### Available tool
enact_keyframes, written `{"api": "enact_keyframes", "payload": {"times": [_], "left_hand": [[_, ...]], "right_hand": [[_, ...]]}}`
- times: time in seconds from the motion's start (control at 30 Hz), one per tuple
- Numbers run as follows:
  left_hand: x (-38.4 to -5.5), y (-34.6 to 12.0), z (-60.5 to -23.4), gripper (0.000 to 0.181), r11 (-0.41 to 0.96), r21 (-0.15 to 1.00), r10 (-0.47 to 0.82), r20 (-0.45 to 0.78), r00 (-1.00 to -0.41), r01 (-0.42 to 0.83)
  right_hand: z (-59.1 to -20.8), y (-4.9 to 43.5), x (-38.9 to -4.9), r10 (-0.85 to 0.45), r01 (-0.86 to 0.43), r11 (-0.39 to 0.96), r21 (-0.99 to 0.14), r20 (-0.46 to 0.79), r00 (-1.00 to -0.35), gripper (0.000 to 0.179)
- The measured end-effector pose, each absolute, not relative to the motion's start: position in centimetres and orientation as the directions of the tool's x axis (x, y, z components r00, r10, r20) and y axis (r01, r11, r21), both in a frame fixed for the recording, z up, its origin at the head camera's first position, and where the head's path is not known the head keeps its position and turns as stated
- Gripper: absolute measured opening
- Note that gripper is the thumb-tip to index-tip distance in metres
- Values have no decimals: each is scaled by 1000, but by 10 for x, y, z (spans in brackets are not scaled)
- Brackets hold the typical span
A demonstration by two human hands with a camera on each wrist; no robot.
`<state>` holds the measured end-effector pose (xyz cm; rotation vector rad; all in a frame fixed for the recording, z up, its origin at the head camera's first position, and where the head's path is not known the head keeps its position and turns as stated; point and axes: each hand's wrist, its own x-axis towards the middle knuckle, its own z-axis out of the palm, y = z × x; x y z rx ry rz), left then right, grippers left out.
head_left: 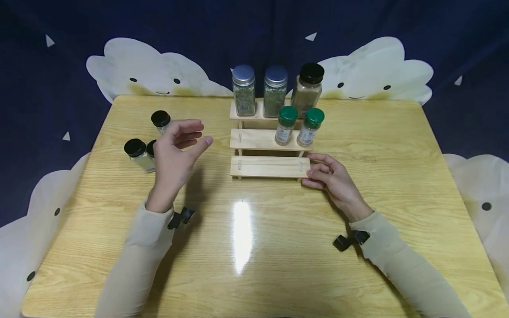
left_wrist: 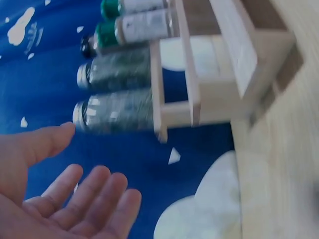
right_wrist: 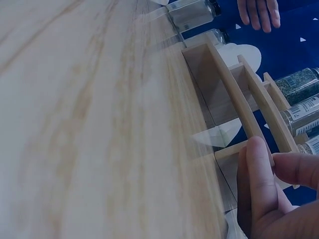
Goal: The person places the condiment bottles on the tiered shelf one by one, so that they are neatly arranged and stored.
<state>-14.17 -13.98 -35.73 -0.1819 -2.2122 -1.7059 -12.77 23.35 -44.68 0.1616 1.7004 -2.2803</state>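
A three-tiered wooden spice rack (head_left: 270,169) stands on the table. My right hand (head_left: 334,183) grips the right end of its lowest shelf, thumb and fingers around the board in the right wrist view. Left of the rack my left hand (head_left: 172,161) is raised, fingers apart from the thumb, holding nothing. Behind and beside it are black-lidded jars (head_left: 139,153), partly hidden by the hand. On the top tier stand two silver-lidded jars of green herbs (head_left: 244,95) and a black-lidded jar (head_left: 306,95). Two green-capped bottles (head_left: 285,126) stand on the middle tier, toward its right.
The wooden table (head_left: 254,282) extends around the rack, with a bright reflection in front of it. A dark blue cloth with white clouds (head_left: 151,66) hangs behind the table and shows at both sides.
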Motion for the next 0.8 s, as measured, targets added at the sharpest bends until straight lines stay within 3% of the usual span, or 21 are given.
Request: {"api": "enact_keyframes", "payload": {"times": [0.3,0.8], "left_hand": [[-136,-191,-338,31,243,887,-132,431,-893,392],[-130,-288,-339,42,207,931,-275,349,-896,299]], "right_hand": [[-447,234,-127,-164,290,-263,-920,-254,-953,48],[-447,234,-126,-161,287,-262,-921,-252,-954,49]]}}
